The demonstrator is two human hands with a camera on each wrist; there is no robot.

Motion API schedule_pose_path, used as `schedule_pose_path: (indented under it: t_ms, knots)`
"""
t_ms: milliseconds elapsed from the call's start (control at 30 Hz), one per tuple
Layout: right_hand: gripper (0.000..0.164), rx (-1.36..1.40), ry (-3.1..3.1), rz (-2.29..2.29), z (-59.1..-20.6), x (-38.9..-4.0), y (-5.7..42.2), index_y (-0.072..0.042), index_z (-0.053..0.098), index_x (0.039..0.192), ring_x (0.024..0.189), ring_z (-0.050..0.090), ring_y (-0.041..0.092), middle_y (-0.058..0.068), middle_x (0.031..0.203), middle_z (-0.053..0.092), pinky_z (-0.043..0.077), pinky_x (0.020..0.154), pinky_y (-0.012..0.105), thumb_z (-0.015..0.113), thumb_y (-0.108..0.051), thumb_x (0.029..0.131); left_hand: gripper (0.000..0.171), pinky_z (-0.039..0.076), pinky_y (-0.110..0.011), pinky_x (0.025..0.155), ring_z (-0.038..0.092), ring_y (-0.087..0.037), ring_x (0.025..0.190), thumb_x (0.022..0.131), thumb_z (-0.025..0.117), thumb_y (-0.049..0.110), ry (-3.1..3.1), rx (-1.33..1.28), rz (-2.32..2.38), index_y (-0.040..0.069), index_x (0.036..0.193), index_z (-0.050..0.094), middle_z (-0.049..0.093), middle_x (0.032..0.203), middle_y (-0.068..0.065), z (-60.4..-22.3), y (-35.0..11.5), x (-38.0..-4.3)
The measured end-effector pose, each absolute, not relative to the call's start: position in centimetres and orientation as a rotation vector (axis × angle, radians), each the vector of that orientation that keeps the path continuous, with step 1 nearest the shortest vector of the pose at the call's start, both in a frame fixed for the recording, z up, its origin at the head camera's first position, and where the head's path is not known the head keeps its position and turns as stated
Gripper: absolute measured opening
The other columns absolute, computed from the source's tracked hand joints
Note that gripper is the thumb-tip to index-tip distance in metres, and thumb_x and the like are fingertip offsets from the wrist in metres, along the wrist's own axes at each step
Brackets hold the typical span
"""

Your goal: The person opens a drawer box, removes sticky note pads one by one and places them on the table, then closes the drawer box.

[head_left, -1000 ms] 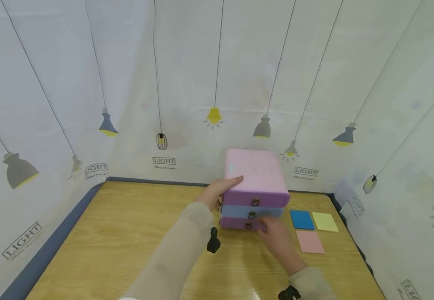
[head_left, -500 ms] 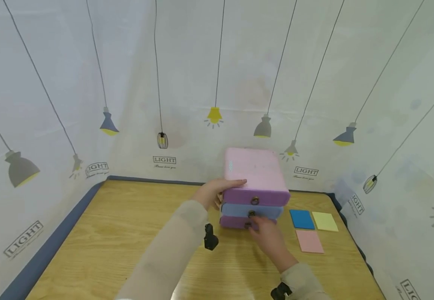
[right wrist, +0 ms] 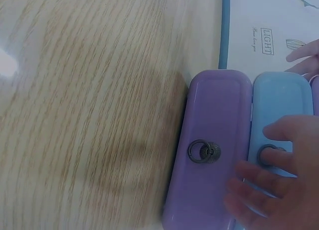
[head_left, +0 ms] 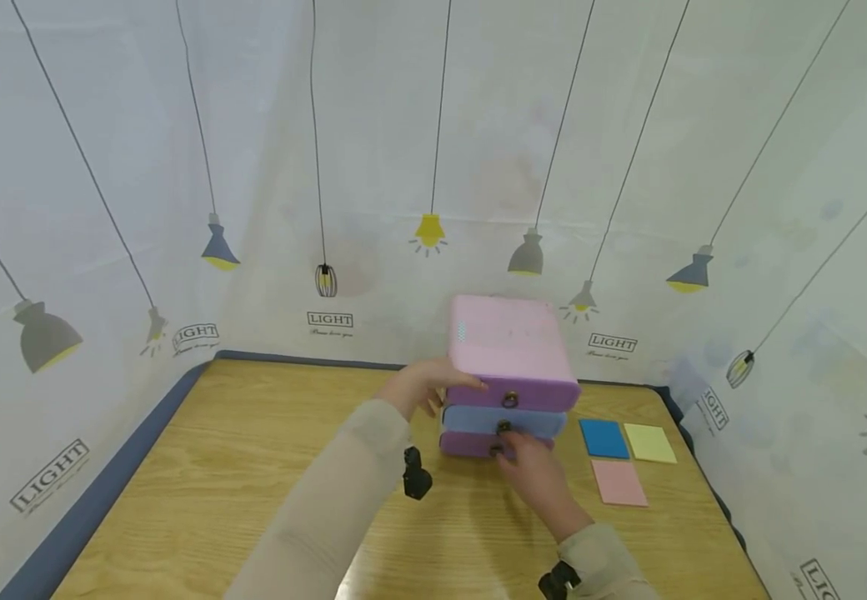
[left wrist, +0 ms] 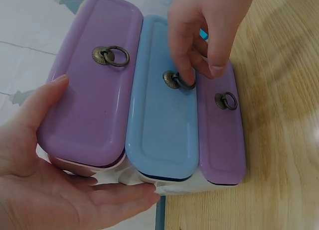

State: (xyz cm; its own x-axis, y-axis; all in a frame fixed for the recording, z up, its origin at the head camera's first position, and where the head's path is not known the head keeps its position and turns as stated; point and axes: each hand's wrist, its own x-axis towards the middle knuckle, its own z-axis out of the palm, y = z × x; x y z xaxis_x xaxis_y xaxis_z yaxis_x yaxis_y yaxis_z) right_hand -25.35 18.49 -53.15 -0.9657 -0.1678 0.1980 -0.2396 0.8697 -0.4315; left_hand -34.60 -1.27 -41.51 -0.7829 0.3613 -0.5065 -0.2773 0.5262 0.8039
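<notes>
A small chest of three drawers [head_left: 510,337] stands at the back of the table, with a pink top. Its top and bottom drawers have purple fronts and the middle drawer [left wrist: 162,125] is blue. My left hand [head_left: 422,385] lies at the chest's left side, thumb over the top drawer's front [left wrist: 92,100], other fingers stretched along the side. My right hand [head_left: 538,475] is at the middle drawer, its index finger hooked into the brass ring pull [left wrist: 187,82]. The bottom drawer's ring pull [right wrist: 199,151] hangs free beside my other fingers. All the drawers look pushed in.
Right of the chest lie a blue square pad [head_left: 603,438], a yellow one [head_left: 650,442] and a pink one [head_left: 619,482]. A cloth printed with lamps [head_left: 373,167] rises behind and beside the wooden table [head_left: 268,450].
My right hand has moved left and up from the bottom drawer's right side to the blue drawer's ring pull. My left thumb has slid from the chest's top down to its front edge.
</notes>
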Motion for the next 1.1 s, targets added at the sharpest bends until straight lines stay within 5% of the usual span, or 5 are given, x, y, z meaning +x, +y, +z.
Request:
schedule_pose_path:
  t_ms: [433, 767, 1100]
  knots:
    - [0.021, 0.196, -2.921, 0.755, -52.6, -25.3, 18.4, -0.005, 0.069, 0.109, 0.091, 0.066, 0.026, 0.008, 0.101, 0.069, 0.054, 0.075, 0.045, 0.067, -0.016, 0.091, 0.095, 0.052, -0.055, 0.081, 0.051, -0.051, 0.113, 0.078, 0.079, 0.046, 2.202, 0.095, 1.229, 0.010, 0.150, 0.030, 0.045, 0.141, -0.021, -41.4, -1.1, -34.8]
    - [0.006, 0.250, -3.044, 0.726, -51.2, -24.6, 18.4, -0.009, 0.071, 0.086, 0.074, 0.061, 0.015, 0.000, 0.082, 0.067, 0.053, 0.069, 0.038, 0.070, -0.014, 0.089, 0.094, 0.048, -0.058, 0.089, 0.051, -0.048, 0.114, 0.077, 0.080, 0.048, 2.194, 0.035, 1.255, 0.009, 0.148, 0.034, 0.046, 0.139, -0.021, -41.4, -1.1, -34.4]
    - [0.043, 0.412, -3.097, 0.655, -51.3, -23.0, 18.8, -0.017, 0.046, 0.056, 0.049, 0.031, 0.008, -0.008, 0.052, 0.035, 0.027, 0.049, 0.025, 0.071, -0.023, 0.091, 0.093, 0.051, -0.056, 0.085, 0.053, -0.047, 0.114, 0.076, 0.080, 0.049, 2.236, 0.015, 1.237, 0.006, 0.146, 0.035, 0.049, 0.136, -0.022, -41.3, -1.1, -34.0]
